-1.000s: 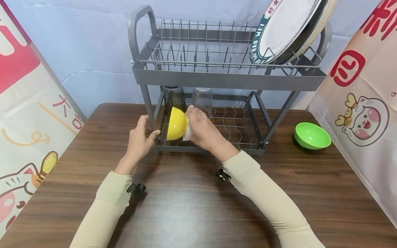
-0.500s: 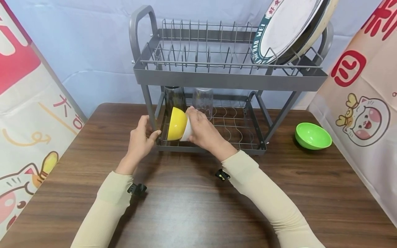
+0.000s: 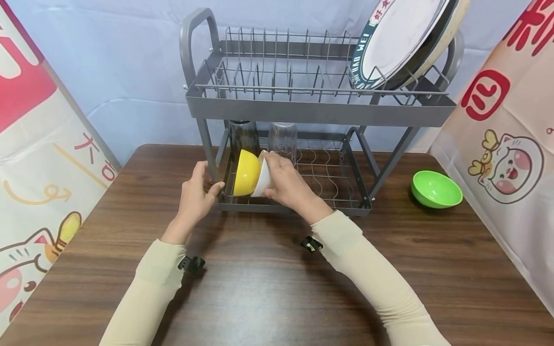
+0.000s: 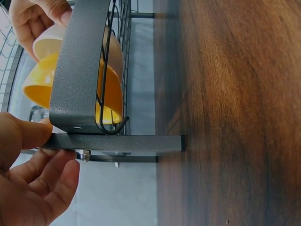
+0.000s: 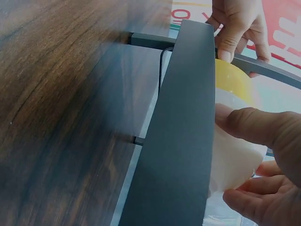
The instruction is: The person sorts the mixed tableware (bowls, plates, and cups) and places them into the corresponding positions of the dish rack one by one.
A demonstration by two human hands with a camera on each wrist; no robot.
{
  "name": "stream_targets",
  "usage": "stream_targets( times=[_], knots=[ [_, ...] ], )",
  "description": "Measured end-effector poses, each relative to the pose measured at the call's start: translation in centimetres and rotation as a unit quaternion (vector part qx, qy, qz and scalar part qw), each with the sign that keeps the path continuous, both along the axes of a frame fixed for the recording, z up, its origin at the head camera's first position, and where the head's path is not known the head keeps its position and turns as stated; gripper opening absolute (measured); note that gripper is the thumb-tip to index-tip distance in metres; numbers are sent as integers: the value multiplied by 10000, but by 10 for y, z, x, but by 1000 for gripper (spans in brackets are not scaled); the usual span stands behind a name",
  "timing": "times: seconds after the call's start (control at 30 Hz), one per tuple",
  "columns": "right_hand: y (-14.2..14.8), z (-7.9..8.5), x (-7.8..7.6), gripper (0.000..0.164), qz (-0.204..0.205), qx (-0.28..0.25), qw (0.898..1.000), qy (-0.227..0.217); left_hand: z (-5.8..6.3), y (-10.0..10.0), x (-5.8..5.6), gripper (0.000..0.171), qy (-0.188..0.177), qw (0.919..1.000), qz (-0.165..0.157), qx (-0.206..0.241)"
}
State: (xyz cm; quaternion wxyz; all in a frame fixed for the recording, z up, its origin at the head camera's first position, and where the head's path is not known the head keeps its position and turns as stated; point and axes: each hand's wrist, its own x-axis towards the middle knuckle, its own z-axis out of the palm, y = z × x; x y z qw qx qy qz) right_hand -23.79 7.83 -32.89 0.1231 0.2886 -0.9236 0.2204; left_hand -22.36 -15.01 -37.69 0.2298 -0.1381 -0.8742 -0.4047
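Note:
A yellow bowl (image 3: 246,174) stands on its side at the left end of the rack's lower tier (image 3: 303,168), its opening facing left. Tucked against its right side is a white bowl (image 3: 262,180), tilted the same way. My right hand (image 3: 287,185) holds the white bowl from the right; in the right wrist view the thumb lies on its near side and the fingertips at its base (image 5: 235,174). With thumb and fingers, my left hand (image 3: 195,194) grips the front left post (image 4: 117,142) of the grey dish rack (image 3: 320,111).
Behind the bowls stand a dark glass (image 3: 243,137) and a clear glass (image 3: 283,139). Large plates (image 3: 398,43) lean in the upper tier's right end. A green bowl (image 3: 436,190) sits on the wooden table (image 3: 259,288) at right. The upper tier overhangs the hands' work.
My right hand has shifted slightly right on the white bowl, so more of the bowl shows. The left hand and the yellow bowl stay nearly in place.

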Motion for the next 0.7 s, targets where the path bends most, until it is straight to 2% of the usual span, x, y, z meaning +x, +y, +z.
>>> stream_targets(
  times=[0.13, 0.27, 0.43, 0.7],
  knots=[
    [3, 1, -2, 89, 173, 79, 9997, -133, 0, 0, 0, 42, -49, 10000, 26, 17],
    [11, 8, -2, 91, 361, 220, 9978, -518, -1, -1, 0, 42, -105, 9999, 33, 39],
    [20, 16, 4, 88, 342, 355, 9932, -1055, 0, -1, 0, 42, -114, 9999, 16, 43],
    [33, 21, 16, 75, 301, 612, 9885, -1347, -1, -1, 0, 42, -84, 10000, 38, 35]
  ],
)
